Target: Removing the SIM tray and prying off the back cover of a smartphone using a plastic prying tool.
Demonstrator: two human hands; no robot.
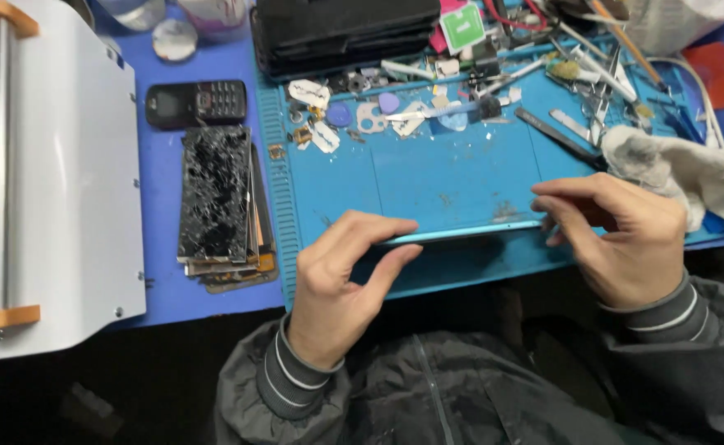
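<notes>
2 hands | L hand [339, 276] + R hand [617, 235] pinch phone [461, 233] edge-on, fingers nearly closed

We have one view, head-worn camera above our own chest, tilted steeply down and forward, close over the blue rubber work mat [461, 177], our dark jacket sleeves along the bottom edge, white metal machine [57, 165] at far left

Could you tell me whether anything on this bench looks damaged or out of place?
Yes: the top panel of the stack of screens, left of the blue mat, is badly shattered, and the panels lie fanned askew. Small parts are strewn across the mat's far edge.
</notes>
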